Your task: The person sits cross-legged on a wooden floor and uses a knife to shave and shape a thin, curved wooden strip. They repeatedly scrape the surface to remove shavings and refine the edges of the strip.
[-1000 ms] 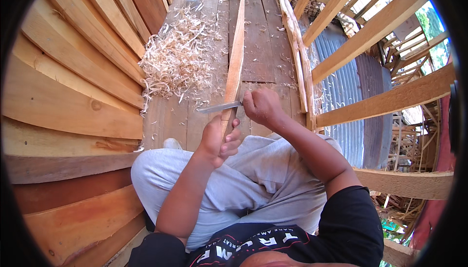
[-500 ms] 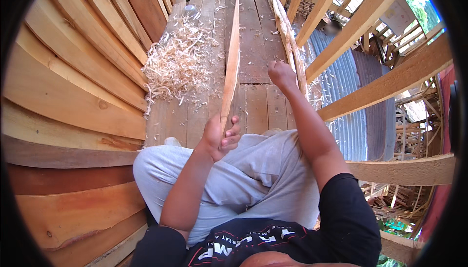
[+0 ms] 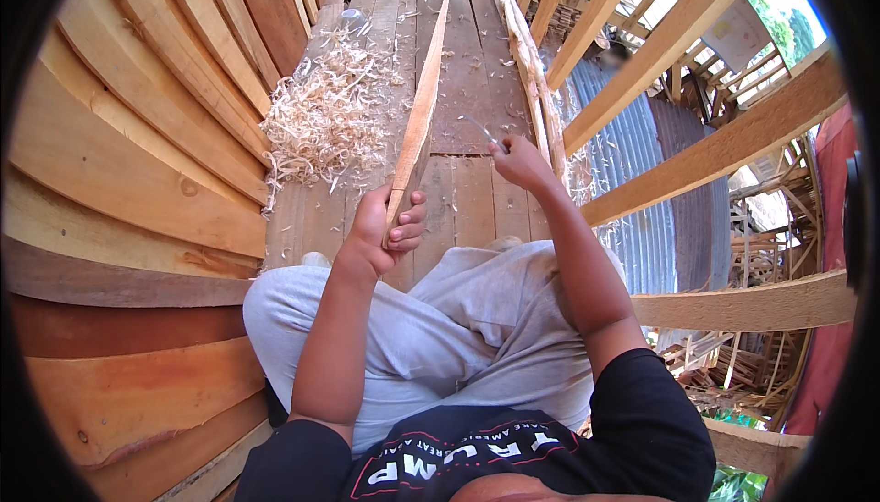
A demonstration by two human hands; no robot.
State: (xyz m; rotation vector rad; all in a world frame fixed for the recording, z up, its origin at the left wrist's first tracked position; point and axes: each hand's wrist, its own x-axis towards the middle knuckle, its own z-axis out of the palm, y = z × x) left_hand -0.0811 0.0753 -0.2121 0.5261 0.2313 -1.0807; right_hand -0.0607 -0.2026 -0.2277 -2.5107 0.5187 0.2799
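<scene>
We've got our left fingers [image 3: 407, 225] wrapped round the bottom end of the stick [image 3: 423, 108], with its pointy tip reaching out well ahead of them. Our right fingers [image 3: 519, 159] are curled tight on the knife [image 3: 483, 131], off to the right, and the thin blade pokes out ahead-left of them, apart from the stick. There's a messy heap of shavings [image 3: 325, 121] on the floor [image 3: 472, 195] ahead-left of our left fingers, plus some poles [image 3: 527, 66] lying just beyond our right ones.
</scene>
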